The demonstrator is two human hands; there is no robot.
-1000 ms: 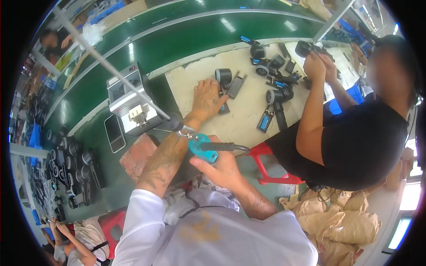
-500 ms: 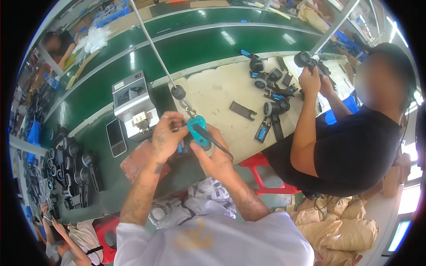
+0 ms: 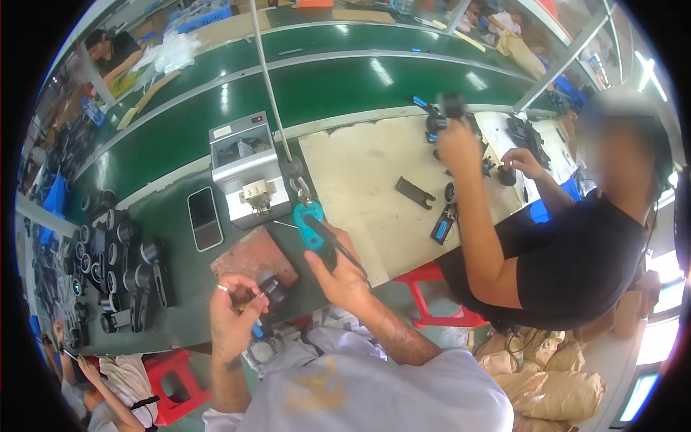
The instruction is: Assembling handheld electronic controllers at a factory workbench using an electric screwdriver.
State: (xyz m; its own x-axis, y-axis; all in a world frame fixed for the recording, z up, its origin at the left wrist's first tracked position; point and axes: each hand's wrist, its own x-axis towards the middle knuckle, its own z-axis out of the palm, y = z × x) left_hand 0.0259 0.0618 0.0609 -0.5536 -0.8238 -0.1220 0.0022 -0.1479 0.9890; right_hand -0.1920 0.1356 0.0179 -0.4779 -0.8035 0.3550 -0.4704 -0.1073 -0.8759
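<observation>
A teal electric screwdriver, hung from a hook on a long rod, is held in my right hand, with a black cord looping over the fingers. Lower and to the left, my left hand pinches a black device part with a round end. A bit of blue shows below those fingers; the rest of the part is hidden by the hand. The two hands are apart. Beneath the held part and beyond it lies a worn reddish block. Just past the screwdriver stands a silver screw feeder.
A phone lies left of the feeder. Several black device bodies crowd the bench's left side. On the pale sheet rests a loose black cover. At right, a co-worker handles black units; a red stool stands between us.
My left hand has moved away from the screwdriver, down and toward me, with the black part. My right hand stays on the screwdriver. The co-worker's near hand has swung leftward with a black unit.
</observation>
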